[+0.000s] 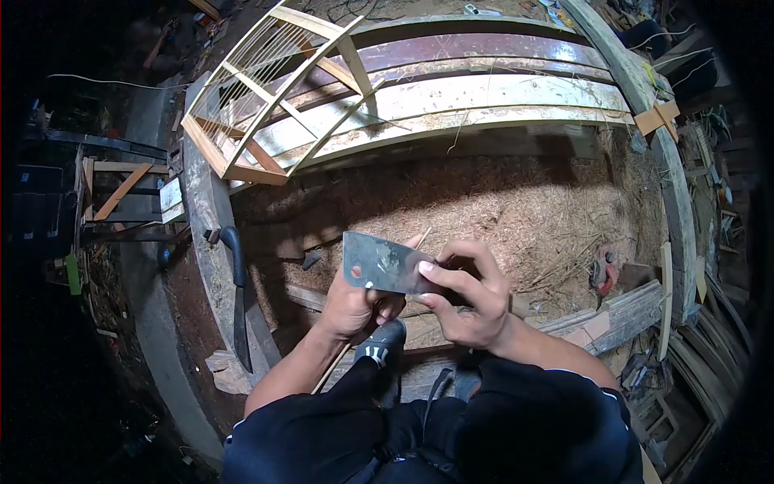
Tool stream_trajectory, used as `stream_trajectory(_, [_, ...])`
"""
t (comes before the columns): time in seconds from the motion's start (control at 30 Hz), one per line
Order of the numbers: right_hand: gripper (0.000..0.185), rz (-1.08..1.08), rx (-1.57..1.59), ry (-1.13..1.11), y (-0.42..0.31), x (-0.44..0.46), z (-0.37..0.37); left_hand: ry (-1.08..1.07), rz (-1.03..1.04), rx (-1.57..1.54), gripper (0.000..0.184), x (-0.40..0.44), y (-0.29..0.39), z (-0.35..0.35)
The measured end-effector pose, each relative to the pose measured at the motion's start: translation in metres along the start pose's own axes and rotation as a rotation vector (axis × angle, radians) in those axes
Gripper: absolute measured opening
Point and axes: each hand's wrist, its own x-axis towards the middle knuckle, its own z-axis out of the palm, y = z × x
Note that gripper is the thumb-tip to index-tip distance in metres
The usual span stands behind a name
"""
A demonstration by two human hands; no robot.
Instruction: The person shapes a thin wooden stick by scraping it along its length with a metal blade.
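A flat dark metal plate (385, 263) with a round hole near its left end is held up in front of the body. My right hand (476, 294) pinches its right end between thumb and fingers. Behind and below the plate's left part is my left hand (351, 306), its fingers curled and partly hidden by the plate. A thin light stick (330, 369) passes through my left hand, its lower end near my leg and its tip showing above the plate.
A wooden frame with thin wires (278, 101) rests on pale planks (516, 93) at the upper left. A tool with a dark curved handle (232, 246) lies on the left beam (211, 274). Shavings (516, 210) cover the ground; a red tool (602, 273) is at right.
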Motion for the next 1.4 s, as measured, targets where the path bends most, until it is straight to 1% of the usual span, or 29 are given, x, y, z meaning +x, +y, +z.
stream_trajectory(0.03, [0.038,0.023,-0.012,0.005,0.001,0.001,0.0,-0.111,0.129,0.051,0.032,0.002,-0.003,-0.003])
stream_trajectory(0.07, [0.038,0.031,-0.057,0.027,0.008,0.0,-0.001,-0.112,0.127,0.05,0.032,0.004,-0.002,-0.005])
stream_trajectory(0.13, [0.037,0.068,-0.026,0.112,0.012,-0.001,0.003,-0.142,0.024,0.171,0.047,0.008,0.001,-0.009])
stream_trajectory(0.17, [0.038,0.031,-0.008,0.063,0.008,0.0,0.003,-0.19,0.182,0.073,0.039,0.005,-0.006,-0.007])
stream_trajectory(0.27, [0.039,0.011,-0.001,0.004,0.003,0.003,0.0,-0.21,0.153,0.0,0.029,0.005,-0.003,-0.011])
stream_trajectory(0.3, [0.039,0.058,-0.017,0.072,0.008,0.005,0.0,-0.173,0.033,0.135,0.027,0.007,0.005,-0.01])
stream_trajectory(0.33, [0.038,0.104,-0.031,0.139,0.012,0.005,0.0,-0.173,0.034,0.134,0.027,0.006,0.005,-0.009])
stream_trajectory(0.4, [0.039,0.006,-0.019,0.073,0.008,0.0,0.0,-0.186,0.096,0.105,0.023,0.002,0.002,-0.005])
stream_trajectory(0.43, [0.039,0.01,-0.006,0.048,0.005,-0.001,0.001,0.029,0.037,0.004,0.018,-0.003,0.007,0.01])
stream_trajectory(0.47, [0.04,0.016,0.005,0.025,0.004,-0.002,0.001,0.028,0.035,0.005,0.018,-0.001,0.007,0.006])
stream_trajectory(0.53, [0.04,0.091,-0.034,0.105,0.012,-0.003,0.003,-0.129,0.008,0.158,0.031,0.007,0.003,-0.008])
stream_trajectory(0.57, [0.038,0.092,-0.025,0.109,0.012,-0.004,0.003,-0.145,0.03,0.134,0.033,0.007,0.0,-0.009])
stream_trajectory(0.6, [0.038,-0.039,-0.061,0.059,0.009,-0.001,0.0,-0.145,0.032,0.135,0.033,0.005,0.0,-0.004])
stream_trajectory(0.67, [0.037,0.012,-0.016,0.01,-0.001,0.0,0.0,0.02,0.037,-0.008,0.029,-0.001,0.003,0.007])
stream_trajectory(0.7, [0.037,0.057,-0.025,0.059,0.006,-0.001,0.002,-0.231,0.173,0.005,0.03,0.005,0.001,-0.001])
stream_trajectory(0.73, [0.036,0.1,-0.034,0.107,0.011,0.001,0.003,-0.232,0.172,0.004,0.03,0.005,-0.001,-0.006])
stream_trajectory(0.8, [0.036,0.136,-0.031,0.13,0.006,0.002,-0.001,-0.183,0.04,0.135,0.025,0.003,0.004,-0.004])
stream_trajectory(0.87, [0.037,-0.001,-0.022,0.031,0.0,-0.003,0.001,-0.118,0.099,0.106,0.02,0.0,0.001,-0.002])
stream_trajectory(0.9, [0.038,-0.015,-0.031,0.063,0.005,-0.002,0.003,-0.177,0.092,0.064,0.02,0.003,-0.001,-0.007])
stream_trajectory(0.93, [0.037,0.065,-0.08,0.067,0.008,-0.003,0.001,-0.236,0.085,0.02,0.021,0.006,-0.001,-0.01])
stream_trajectory(1.0, [0.037,0.017,-0.106,0.09,0.008,0.0,-0.001,-0.185,0.038,0.097,0.025,0.003,0.001,-0.006])
stream_trajectory(1.07, [0.039,0.004,-0.031,0.011,0.0,-0.003,0.001,-0.019,0.073,-0.001,0.027,-0.002,-0.005,0.0])
stream_trajectory(1.1, [0.038,0.008,-0.04,0.034,0.001,0.001,0.001,-0.12,0.213,0.005,0.028,0.0,-0.008,-0.002])
stream_trajectory(1.13, [0.036,0.048,-0.097,0.048,0.008,-0.001,-0.001,-0.12,0.212,0.005,0.028,0.001,-0.005,-0.002])
stream_trajectory(1.2, [0.036,0.095,-0.049,0.146,0.012,-0.002,0.003,-0.162,0.052,0.177,0.027,0.004,0.003,-0.004])
stream_trajectory(1.23, [0.036,0.053,-0.043,0.083,0.006,-0.002,0.002,-0.184,0.107,0.121,0.02,0.003,-0.002,-0.005])
stream_trajectory(1.27, [0.037,0.014,-0.036,0.02,0.0,-0.002,0.001,-0.183,0.107,0.122,0.02,0.004,-0.003,-0.006])
stream_trajectory(1.33, [0.037,0.06,-0.065,0.051,0.007,-0.004,0.003,-0.085,0.109,0.119,0.014,0.005,-0.005,-0.003])
stream_trajectory(1.4, [0.038,0.147,-0.034,0.149,0.008,-0.001,0.003,-0.065,0.087,0.185,0.014,0.003,0.003,0.008])
